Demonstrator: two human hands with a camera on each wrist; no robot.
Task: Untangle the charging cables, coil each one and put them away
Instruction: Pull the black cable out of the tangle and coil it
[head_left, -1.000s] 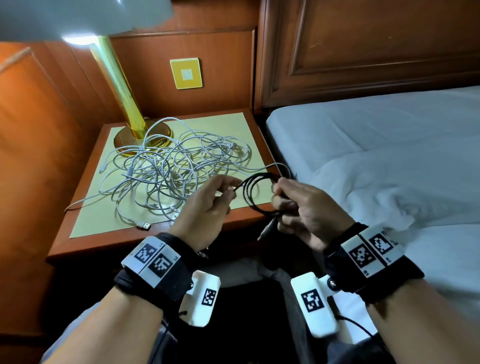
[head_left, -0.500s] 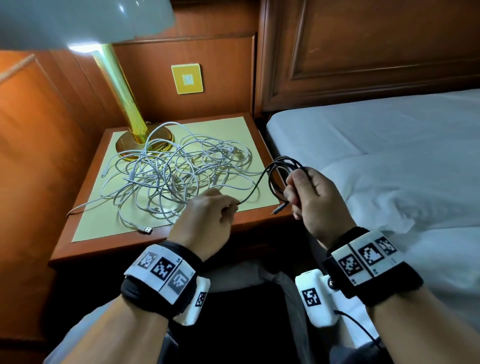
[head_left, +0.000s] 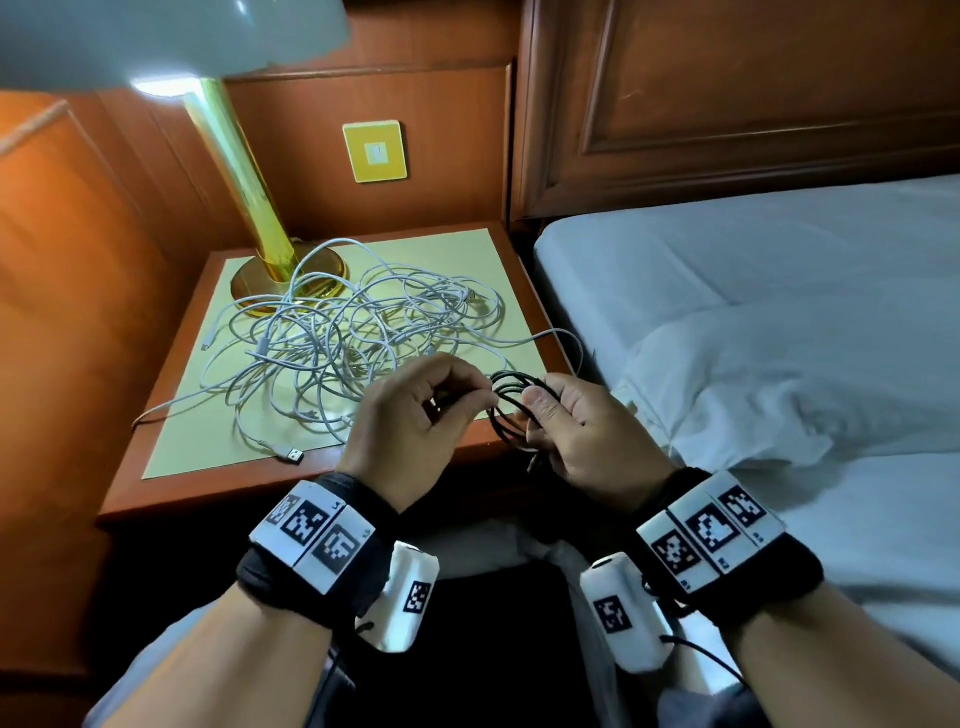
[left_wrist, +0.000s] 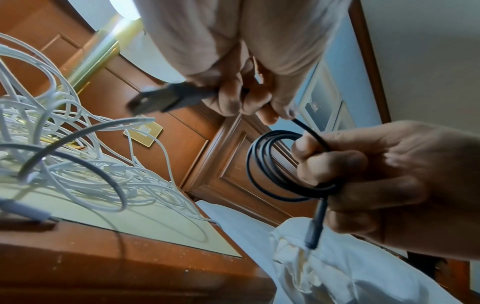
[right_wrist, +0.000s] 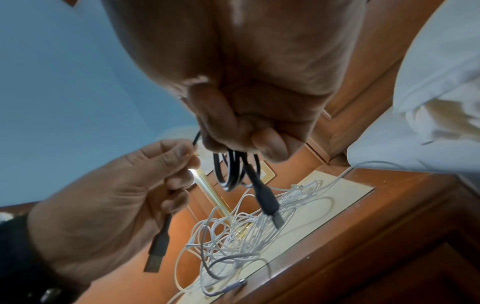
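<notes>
Beside a bed, the right hand (head_left: 582, 431) grips a coiled black cable (head_left: 511, 410) whose loose end the left hand (head_left: 415, 415) pinches; slack grip could spring the coil onto the tangled white cables (head_left: 353, 332) on the worktop (head_left: 218, 467) beyond.

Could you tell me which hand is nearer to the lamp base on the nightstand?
Left. The left hand is over the nightstand's front edge, on the lamp base's side; the right hand is farther toward the bed, holding the black cable.

Both hands (head_left: 415, 415) pinch the coiled black cable (head_left: 511, 410).
</notes>
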